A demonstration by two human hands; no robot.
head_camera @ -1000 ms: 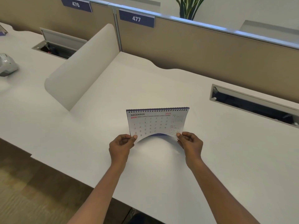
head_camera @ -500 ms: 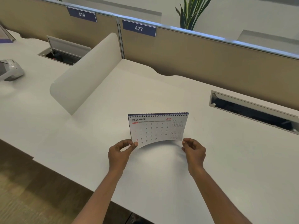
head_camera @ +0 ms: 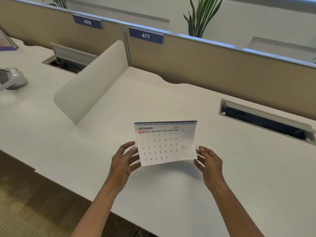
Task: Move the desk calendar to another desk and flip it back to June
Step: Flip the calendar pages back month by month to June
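Observation:
The desk calendar (head_camera: 162, 144) stands on the white desk (head_camera: 171, 194) in front of me, spiral binding on top, showing DECEMBER 2026. Its front page is lifted off the stand and tilted towards me. My left hand (head_camera: 123, 161) holds the page's lower left edge, thumb at the edge and fingers behind the sheet. My right hand (head_camera: 209, 161) is at the lower right corner with fingers apart, fingertips just touching the page's edge. The stand behind the page is hidden.
A curved white divider (head_camera: 90, 86) separates this desk from the left one. A tan partition with the label 477 (head_camera: 146, 35) runs along the back. An open cable slot (head_camera: 263, 120) lies at the right, a grey device (head_camera: 12, 79) on the left desk.
The bowed December page has straightened and risen towards me. My right hand has loosened its pinch on the lower right corner and spread its fingers. My left hand's fingers have slid behind the page.

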